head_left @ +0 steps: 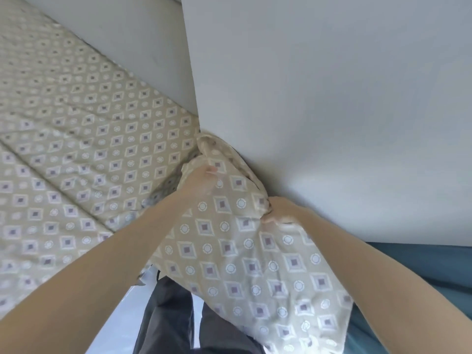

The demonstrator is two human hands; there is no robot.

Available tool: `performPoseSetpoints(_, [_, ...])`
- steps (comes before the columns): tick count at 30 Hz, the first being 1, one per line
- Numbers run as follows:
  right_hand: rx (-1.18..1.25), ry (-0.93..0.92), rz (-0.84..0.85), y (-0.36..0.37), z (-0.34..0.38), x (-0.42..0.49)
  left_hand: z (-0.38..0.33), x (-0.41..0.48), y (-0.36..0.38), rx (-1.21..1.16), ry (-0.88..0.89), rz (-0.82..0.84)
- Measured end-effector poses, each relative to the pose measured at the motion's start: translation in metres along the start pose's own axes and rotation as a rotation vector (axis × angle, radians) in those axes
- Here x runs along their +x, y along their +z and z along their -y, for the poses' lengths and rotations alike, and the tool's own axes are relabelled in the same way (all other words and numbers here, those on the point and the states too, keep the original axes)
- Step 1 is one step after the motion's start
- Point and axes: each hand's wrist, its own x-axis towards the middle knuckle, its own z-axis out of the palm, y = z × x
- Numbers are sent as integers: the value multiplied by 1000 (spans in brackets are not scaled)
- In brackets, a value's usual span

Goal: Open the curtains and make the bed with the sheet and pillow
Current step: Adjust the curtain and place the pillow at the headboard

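While both hands have hold of it, the pillow (pixel 242 264) sits tilted at the corner of the bed. Its far end is bunched against the pale wall (pixel 332 98), and it lies just beside the spread sheet (pixel 76 129), which has the same diamond-and-ring print. The left hand (pixel 201 181) closes its grip round the pillow's upper left edge, though blur hides the fingers. The right hand (pixel 281 212) pinches a gathered fold of the case near the wall. The pillow looks light, soft and floppy, with a loose case that could slide over the filling, so holding the corners or clasping both long sides should control it best. No brand, label or writing can be read.
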Motion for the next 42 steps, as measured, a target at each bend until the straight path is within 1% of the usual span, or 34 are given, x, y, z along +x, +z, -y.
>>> performPoseSetpoints(4, [124, -109, 148, -17, 38, -41, 8, -26, -32, -74, 29, -31])
performPoseSetpoints(5, [128, -130, 157, -23, 53, -52, 11, -30, -43, -76, 23, -60])
performPoseSetpoints(8, [143, -245, 83, -43, 106, -75, 18, -46, -82, -95, 26, -143])
performPoseSetpoints(10, [175, -297, 30, -57, 133, -82, 23, -54, -102, -146, 24, -188])
performPoseSetpoints(11, [173, -332, 10, -62, 161, -91, 30, -66, -126, -192, 35, -230])
performPoseSetpoints(14, [257, -392, -63, -77, 194, -100, 35, -78, -153, -258, 31, -248])
performPoseSetpoints(17, [287, -475, -114, -77, 264, -117, 57, -106, -211, -393, 4, -298])
performPoseSetpoints(19, [366, -521, -113, -77, 304, -127, 73, -119, -242, -484, -59, -281])
performPoseSetpoints(21, [468, -524, -126, -76, 336, -131, 91, -130, -267, -546, -99, -272])
performPoseSetpoints(23, [561, -515, -141, -72, 368, -134, 108, -147, -293, -566, -140, -297])
performPoseSetpoints(25, [617, -499, -112, -69, 394, -135, 133, -147, -322, -547, -143, -307])
performPoseSetpoints(27, [675, -491, -67, -57, 425, -135, 166, -144, -353, -622, -142, -290])
performPoseSetpoints(29, [709, -509, -42, -42, 448, -135, 192, -140, -375, -712, -150, -336])
performPoseSetpoints(33, [718, -546, -136, -8, 490, -115, 240, -134, -405, -907, -194, -507])
performPoseSetpoints(36, [695, -531, -194, 17, 517, -93, 274, -114, -417, -1034, -171, -544])
performPoseSetpoints(38, [659, -522, -238, 29, 537, -77, 265, -128, -419, -1100, -187, -575])
performPoseSetpoints(40, [600, -515, -287, 36, 555, -61, 262, -131, -426, -1141, -181, -656])
performPoseSetpoints(42, [569, -504, -318, 39, 575, -45, 262, -122, -439, -1126, -190, -760])
